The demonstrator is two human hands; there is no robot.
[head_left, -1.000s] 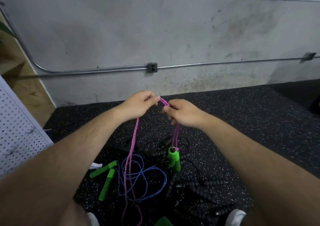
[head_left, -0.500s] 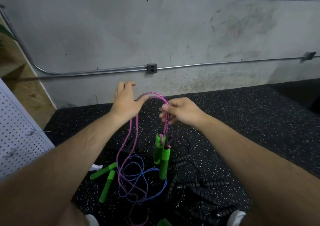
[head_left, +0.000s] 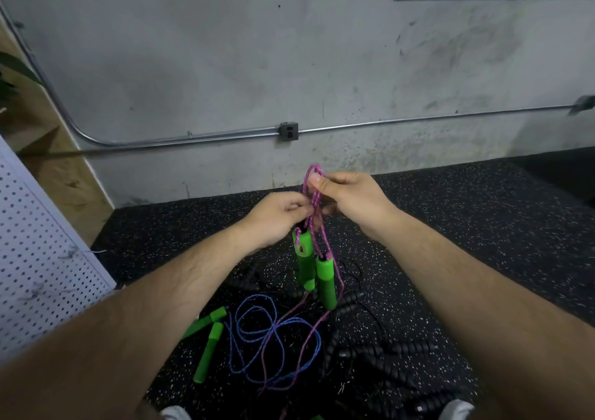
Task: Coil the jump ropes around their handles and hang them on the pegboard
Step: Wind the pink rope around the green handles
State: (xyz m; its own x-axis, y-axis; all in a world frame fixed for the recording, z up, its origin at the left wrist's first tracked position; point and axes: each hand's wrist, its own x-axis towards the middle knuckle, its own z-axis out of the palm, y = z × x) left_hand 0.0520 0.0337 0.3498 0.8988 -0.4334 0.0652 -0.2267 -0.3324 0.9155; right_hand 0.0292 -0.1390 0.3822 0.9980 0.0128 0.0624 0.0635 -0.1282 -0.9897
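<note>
Both hands hold a pink jump rope (head_left: 314, 194) in front of me. My right hand (head_left: 349, 199) pinches a small loop of it at the top. My left hand (head_left: 278, 215) grips the strands just below. The rope's two green handles (head_left: 314, 266) dangle side by side under my hands, and the rest of the pink cord trails down to the floor. A blue jump rope (head_left: 273, 339) lies in loose loops on the floor, with its two green handles (head_left: 207, 342) to its left. The white pegboard (head_left: 35, 265) leans at the left edge.
Black jump ropes with ribbed black handles (head_left: 396, 352) lie tangled on the speckled black rubber floor (head_left: 467, 226) to the right of the blue rope. A grey concrete wall with a metal conduit (head_left: 199, 136) stands ahead. My shoe tips (head_left: 455, 410) show at the bottom.
My hands have come together and folded the pink rope into a short loop. The green handles have risen higher off the floor, and more pink cord is gathered up.
</note>
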